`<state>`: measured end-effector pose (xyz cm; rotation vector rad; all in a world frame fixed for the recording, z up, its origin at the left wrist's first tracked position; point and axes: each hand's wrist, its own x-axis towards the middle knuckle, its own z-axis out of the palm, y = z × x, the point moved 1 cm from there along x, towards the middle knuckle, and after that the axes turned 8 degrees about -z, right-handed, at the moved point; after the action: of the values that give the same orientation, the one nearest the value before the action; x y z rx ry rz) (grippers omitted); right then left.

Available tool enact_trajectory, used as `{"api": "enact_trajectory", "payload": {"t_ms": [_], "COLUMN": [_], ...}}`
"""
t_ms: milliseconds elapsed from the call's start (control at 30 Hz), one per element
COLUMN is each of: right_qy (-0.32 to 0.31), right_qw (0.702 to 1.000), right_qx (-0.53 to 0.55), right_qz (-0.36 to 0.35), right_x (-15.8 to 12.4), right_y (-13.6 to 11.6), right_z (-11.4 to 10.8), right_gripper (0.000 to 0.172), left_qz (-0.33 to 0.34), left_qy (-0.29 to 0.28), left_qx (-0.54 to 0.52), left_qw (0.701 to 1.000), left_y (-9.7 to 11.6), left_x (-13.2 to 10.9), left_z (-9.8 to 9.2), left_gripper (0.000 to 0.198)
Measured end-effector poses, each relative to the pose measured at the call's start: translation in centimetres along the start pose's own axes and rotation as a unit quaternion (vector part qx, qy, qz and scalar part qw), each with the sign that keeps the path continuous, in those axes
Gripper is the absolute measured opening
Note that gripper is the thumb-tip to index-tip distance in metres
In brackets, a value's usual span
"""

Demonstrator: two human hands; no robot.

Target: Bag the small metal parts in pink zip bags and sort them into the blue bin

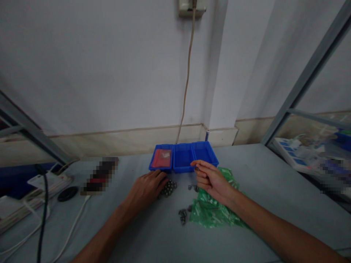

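- We rest our left hand (pixel 149 186) palm down on the worktop (pixel 153 241), just left of the frame's centre, its fingers loosely bent at the edge of a cluster of shiny metal pieces (pixel 169 187); we cannot tell whether those fingers grip any of them.
- We raise our right hand (pixel 211 179) right of centre, thumb and index finger brought together on a small metal piece (pixel 196 168), the other fingers curled in toward the palm.
- Under our right hand and forearm we have a crumpled green plastic bag (pixel 207 213), spread over the worktop in the lower right of centre.
- Beside the bag, on its left, we see a small group of dark metal pieces (pixel 182 217), and a few loose pieces (pixel 195 188) lie near its upper edge, below our right hand.
- Beyond our hands, at the centre, we have a blue tray (pixel 184 170) with three compartments; a red packet (pixel 158 159) lies in the left one.
- At the left of the frame we see a black ring (pixel 67 194) and a white cable (pixel 73 224) lying on the worktop.
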<state>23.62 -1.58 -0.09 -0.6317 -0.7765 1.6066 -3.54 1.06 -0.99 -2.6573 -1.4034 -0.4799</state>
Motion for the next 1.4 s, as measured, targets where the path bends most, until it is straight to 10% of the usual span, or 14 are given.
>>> {"api": "enact_trajectory", "payload": {"t_ms": [600,933,1400], "right_qy": [0.023,0.000,-0.056], "right_qw": [0.984,0.870,0.980], "right_qx": [-0.153,-0.425,-0.162], "right_qz": [-0.088,-0.250,-0.100], "right_x": [-0.06,-0.46,-0.42], "right_y": [-0.23,0.04,0.07], "right_z": [0.18,0.09,0.55], "right_gripper": [0.030,0.011,0.027], "left_qz": [0.001,-0.008,-0.005], "left_qy": [-0.012,-0.027,-0.019], "left_qx": [-0.005,0.016,0.009], "left_qw": [1.000,0.999,1.000], "left_y": [0.09,0.43,0.26], "left_x": [0.08,0.11,0.17], "left_z": [0.06,-0.48,-0.49], "left_gripper": [0.026,0.027,0.027]}}
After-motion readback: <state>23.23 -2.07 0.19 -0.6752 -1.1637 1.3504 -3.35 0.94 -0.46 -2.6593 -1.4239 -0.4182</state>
